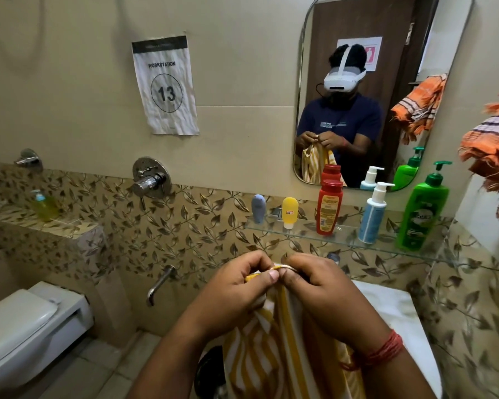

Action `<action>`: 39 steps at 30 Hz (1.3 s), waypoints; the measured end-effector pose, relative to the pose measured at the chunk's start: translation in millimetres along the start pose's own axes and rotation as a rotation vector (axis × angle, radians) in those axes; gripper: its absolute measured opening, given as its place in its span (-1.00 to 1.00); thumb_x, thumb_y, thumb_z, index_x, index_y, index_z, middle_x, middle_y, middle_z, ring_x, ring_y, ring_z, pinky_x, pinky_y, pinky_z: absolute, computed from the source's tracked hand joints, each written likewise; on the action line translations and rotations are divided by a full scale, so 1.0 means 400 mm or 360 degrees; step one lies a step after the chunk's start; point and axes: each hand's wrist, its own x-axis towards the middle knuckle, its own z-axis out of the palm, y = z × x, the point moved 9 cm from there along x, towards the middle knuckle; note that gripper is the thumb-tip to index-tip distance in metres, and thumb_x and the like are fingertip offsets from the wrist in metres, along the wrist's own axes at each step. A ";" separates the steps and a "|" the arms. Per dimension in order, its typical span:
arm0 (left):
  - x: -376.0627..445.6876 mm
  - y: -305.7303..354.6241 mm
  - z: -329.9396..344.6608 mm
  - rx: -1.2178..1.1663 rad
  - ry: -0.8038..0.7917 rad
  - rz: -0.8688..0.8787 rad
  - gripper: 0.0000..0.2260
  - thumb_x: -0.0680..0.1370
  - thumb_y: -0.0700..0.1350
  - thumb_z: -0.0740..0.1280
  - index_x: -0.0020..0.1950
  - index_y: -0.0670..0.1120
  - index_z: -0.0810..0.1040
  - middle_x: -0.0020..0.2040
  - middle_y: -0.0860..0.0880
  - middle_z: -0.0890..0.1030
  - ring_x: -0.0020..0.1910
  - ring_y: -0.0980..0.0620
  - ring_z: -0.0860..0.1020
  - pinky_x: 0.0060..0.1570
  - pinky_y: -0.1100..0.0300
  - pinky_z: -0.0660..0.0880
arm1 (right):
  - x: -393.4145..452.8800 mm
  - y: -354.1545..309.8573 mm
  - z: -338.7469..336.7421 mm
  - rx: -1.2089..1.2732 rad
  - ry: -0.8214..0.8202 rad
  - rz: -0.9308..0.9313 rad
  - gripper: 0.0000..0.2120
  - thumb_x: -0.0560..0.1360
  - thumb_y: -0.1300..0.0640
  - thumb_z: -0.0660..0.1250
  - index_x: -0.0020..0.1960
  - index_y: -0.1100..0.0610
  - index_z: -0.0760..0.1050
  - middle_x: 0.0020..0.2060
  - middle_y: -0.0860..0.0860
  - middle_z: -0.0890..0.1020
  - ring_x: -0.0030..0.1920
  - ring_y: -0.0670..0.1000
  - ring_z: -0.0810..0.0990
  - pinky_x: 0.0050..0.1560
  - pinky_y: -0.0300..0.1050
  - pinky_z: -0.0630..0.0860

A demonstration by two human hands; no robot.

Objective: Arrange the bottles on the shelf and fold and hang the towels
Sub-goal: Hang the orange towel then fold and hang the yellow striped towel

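A yellow-and-white striped towel (274, 349) hangs down in front of me. My left hand (234, 292) and my right hand (326, 289) pinch its top edge close together, thumbs nearly touching. On the glass shelf (346, 237) behind stand a grey-blue bottle (258, 208), a yellow tube (289, 212), a red bottle (329, 207), a white-and-blue pump bottle (373, 214) and a green pump bottle (422, 208), all upright in a row. An orange striped towel (493, 145) hangs at the right edge.
A white basin (392, 309) lies under my right arm. A toilet (26, 326) sits at lower left, a wall tap (159, 283) and mixer (150, 180) at centre. A yellow soap dispenser (43, 207) rests on the left ledge. A mirror (372, 82) hangs above the shelf.
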 end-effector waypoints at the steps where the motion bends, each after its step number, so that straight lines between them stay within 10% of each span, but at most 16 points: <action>1: 0.004 -0.002 -0.003 0.0023 0.0042 -0.0011 -0.81 0.53 0.02 0.31 -0.14 -0.09 0.52 -0.34 0.09 0.44 -0.37 0.12 0.38 -0.30 0.17 0.33 | -0.004 0.005 -0.002 0.0039 -0.0008 0.0010 -0.72 0.53 -0.03 0.23 -0.34 -0.01 0.37 -0.39 -0.09 0.42 -0.32 -0.14 0.40 -0.31 -0.23 0.28; 6: 0.012 -0.001 -0.047 -0.0044 0.0426 -0.0050 -0.82 0.49 0.00 0.29 -0.28 -0.04 0.51 -0.36 0.08 0.49 -0.32 0.09 0.45 -0.24 0.10 0.40 | -0.040 0.079 0.020 0.0451 -0.0265 0.0197 -0.60 0.51 -0.20 0.23 -0.21 0.13 0.52 -0.34 0.00 0.47 -0.28 -0.09 0.46 -0.25 -0.14 0.35; 12: -0.045 -0.088 -0.221 -0.0784 0.1494 -0.0296 -0.76 0.60 -0.17 0.29 -0.26 -0.01 0.57 -0.37 0.01 0.53 -0.32 -0.01 0.47 -0.29 0.16 0.45 | -0.118 0.213 0.065 0.0683 -0.0570 0.0441 -0.50 0.49 -0.28 0.28 -0.18 0.19 0.54 -0.27 -0.02 0.48 -0.20 -0.02 0.47 -0.13 -0.06 0.35; 20: -0.101 -0.112 -0.294 -0.0816 0.1987 -0.0281 -0.86 0.58 -0.09 0.32 -0.18 -0.01 0.56 -0.23 0.01 0.56 -0.18 0.00 0.54 -0.12 0.11 0.54 | -0.108 0.282 0.057 -0.0091 -0.0439 0.0533 -0.80 0.63 -0.01 0.21 -0.06 0.07 0.51 -0.12 -0.01 0.61 -0.07 -0.04 0.56 -0.03 -0.10 0.46; 26: -0.127 -0.111 -0.297 -0.0816 0.2052 -0.0225 -0.87 0.58 -0.10 0.31 -0.17 0.01 0.57 -0.20 0.02 0.58 -0.19 0.04 0.55 -0.16 0.13 0.56 | -0.099 0.319 0.087 -0.0531 -0.0435 0.0599 -0.79 0.59 0.16 0.14 -0.20 -0.03 0.34 -0.23 -0.08 0.49 -0.20 -0.08 0.47 -0.27 -0.25 0.33; 30: -0.125 -0.118 -0.326 -0.0755 0.2001 -0.0250 -0.97 0.55 -0.12 0.37 -0.08 0.00 0.58 -0.09 -0.03 0.63 -0.08 -0.02 0.61 -0.07 0.11 0.58 | -0.092 0.309 0.056 -0.0018 0.0013 0.0639 -0.78 0.49 0.23 0.19 -0.33 0.10 0.36 -0.40 -0.02 0.45 -0.34 -0.06 0.41 -0.36 -0.22 0.26; 34: -0.112 -0.041 -0.303 0.0380 0.1756 -0.0160 -0.75 0.56 -0.03 0.42 0.22 -0.01 0.53 0.19 -0.02 0.54 -0.04 0.14 0.53 -0.16 0.24 0.46 | -0.064 0.228 0.035 0.0407 0.0179 0.0524 -0.74 0.44 0.08 0.13 -0.24 0.25 0.46 -0.32 0.13 0.53 -0.25 0.06 0.50 -0.20 0.00 0.41; 39: -0.036 -0.037 -0.192 0.1103 0.1174 -0.0148 -0.60 0.53 0.13 0.40 0.31 0.01 0.54 0.32 -0.02 0.47 0.16 -0.04 0.54 0.04 0.09 0.51 | -0.005 0.107 -0.008 0.0265 0.0122 0.0243 -0.78 0.43 0.10 0.11 -0.33 0.15 0.41 -0.43 -0.05 0.46 -0.37 -0.12 0.41 -0.37 -0.25 0.27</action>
